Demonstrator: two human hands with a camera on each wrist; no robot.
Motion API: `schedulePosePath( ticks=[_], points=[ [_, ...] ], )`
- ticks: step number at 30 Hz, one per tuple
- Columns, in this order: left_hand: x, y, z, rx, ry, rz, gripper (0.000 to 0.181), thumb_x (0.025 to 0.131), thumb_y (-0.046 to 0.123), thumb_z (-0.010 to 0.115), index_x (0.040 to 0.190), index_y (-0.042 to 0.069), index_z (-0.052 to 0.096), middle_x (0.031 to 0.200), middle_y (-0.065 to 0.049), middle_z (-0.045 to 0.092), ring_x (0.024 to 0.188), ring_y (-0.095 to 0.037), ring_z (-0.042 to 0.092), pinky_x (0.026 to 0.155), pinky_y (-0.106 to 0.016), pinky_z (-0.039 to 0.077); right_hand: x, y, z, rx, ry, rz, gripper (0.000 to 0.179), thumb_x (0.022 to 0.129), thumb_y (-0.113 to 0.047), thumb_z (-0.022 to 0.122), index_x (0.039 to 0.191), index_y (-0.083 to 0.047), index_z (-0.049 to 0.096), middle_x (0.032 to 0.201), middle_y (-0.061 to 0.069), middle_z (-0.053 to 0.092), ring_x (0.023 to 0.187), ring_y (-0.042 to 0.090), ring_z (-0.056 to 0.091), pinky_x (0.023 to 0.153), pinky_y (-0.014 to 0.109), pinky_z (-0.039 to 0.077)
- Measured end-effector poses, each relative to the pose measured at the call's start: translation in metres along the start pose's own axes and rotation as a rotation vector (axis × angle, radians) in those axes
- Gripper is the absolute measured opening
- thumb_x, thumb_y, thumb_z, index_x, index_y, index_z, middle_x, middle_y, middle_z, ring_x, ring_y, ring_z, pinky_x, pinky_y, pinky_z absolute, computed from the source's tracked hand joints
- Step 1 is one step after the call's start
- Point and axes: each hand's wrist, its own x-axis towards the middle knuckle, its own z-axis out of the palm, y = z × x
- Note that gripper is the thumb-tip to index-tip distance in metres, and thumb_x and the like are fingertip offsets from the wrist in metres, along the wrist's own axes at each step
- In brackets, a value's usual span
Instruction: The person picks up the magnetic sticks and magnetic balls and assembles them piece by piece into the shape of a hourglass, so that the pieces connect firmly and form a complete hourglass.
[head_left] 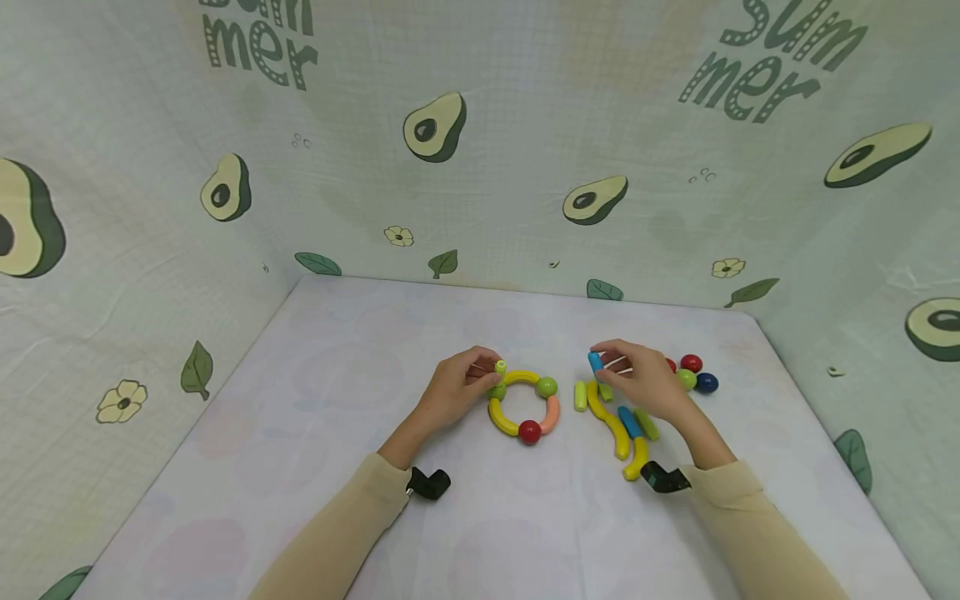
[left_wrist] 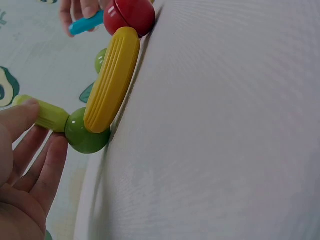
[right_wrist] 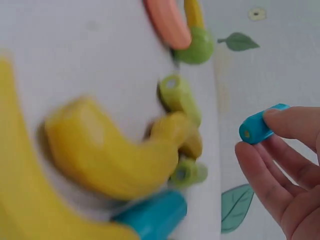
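My left hand [head_left: 456, 385] pinches a light green rod [left_wrist: 50, 116] between thumb and fingers. That rod stands up from a green ball [left_wrist: 82, 135], which joins a ring of curved pieces and balls on the table. The ring has a yellow curved piece [head_left: 501, 419] at its near left, a red ball [head_left: 529, 432] in front, a coral curved piece [head_left: 552, 414] at right and another green ball [head_left: 546, 387]. To the right of the ring, my right hand [head_left: 647, 382] holds a short blue rod [right_wrist: 256, 126] by its thumb and fingertips, raised off the table.
Below my right hand lie a wavy yellow piece [head_left: 609, 421], a curved yellow piece [head_left: 637, 460], a second blue rod [head_left: 630, 422] and several light green rods [head_left: 581, 396]. Beyond it sit loose balls, among them a dark blue ball [head_left: 707, 383]. Patterned cloth walls surround the table [head_left: 495, 533].
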Motion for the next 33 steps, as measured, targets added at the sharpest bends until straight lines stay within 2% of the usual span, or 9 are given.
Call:
schedulePosePath(
  ticks=[6,10,16,24,33],
  points=[
    [0.0,0.0,-0.001,-0.009,0.002,0.01,0.026,0.102,0.022,0.075,0.127,0.018,0.068,0.117,0.003,0.072,0.107,-0.011,0.07,0.095,-0.026,0.059,0.002,-0.02,0.014,0.112,0.046,-0.037,0.039,0.1,-0.009,0.075,0.137,-0.009,0.063,0.123,0.015,0.072,0.109,0.034,0.072,0.093,0.047,0.063],
    [0.0,-0.001,0.0,-0.015,0.0,0.018,0.026,0.102,0.022,0.075,0.127,0.018,0.068,0.117,0.002,0.072,0.107,-0.012,0.071,0.095,-0.027,0.059,0.005,-0.029,0.027,0.157,0.071,-0.074,0.036,0.099,-0.006,0.076,0.132,-0.008,0.061,0.119,0.014,0.072,0.109,0.033,0.072,0.095,0.046,0.061],
    [0.0,-0.003,0.0,-0.016,-0.002,0.022,0.026,0.102,0.023,0.074,0.127,0.018,0.068,0.117,0.002,0.072,0.106,-0.011,0.07,0.095,-0.027,0.059,0.009,-0.037,0.044,0.201,0.095,-0.077,0.035,0.097,-0.004,0.077,0.128,-0.009,0.061,0.118,0.012,0.072,0.109,0.032,0.073,0.094,0.047,0.062],
    [-0.001,-0.001,-0.001,-0.021,-0.001,0.02,0.026,0.102,0.023,0.074,0.127,0.018,0.068,0.117,0.002,0.072,0.106,-0.012,0.071,0.095,-0.027,0.059,0.01,-0.036,0.06,0.219,0.113,-0.091,0.033,0.095,-0.001,0.078,0.123,-0.008,0.061,0.116,0.013,0.073,0.107,0.032,0.074,0.091,0.043,0.063],
    [-0.001,0.002,-0.002,-0.012,0.003,0.004,0.025,0.103,0.024,0.074,0.126,0.018,0.067,0.118,0.001,0.073,0.106,-0.012,0.071,0.094,-0.027,0.059,0.011,-0.036,0.064,0.221,0.115,-0.094,0.032,0.095,-0.001,0.079,0.121,-0.009,0.062,0.115,0.012,0.073,0.106,0.031,0.074,0.09,0.043,0.064]
  ],
)
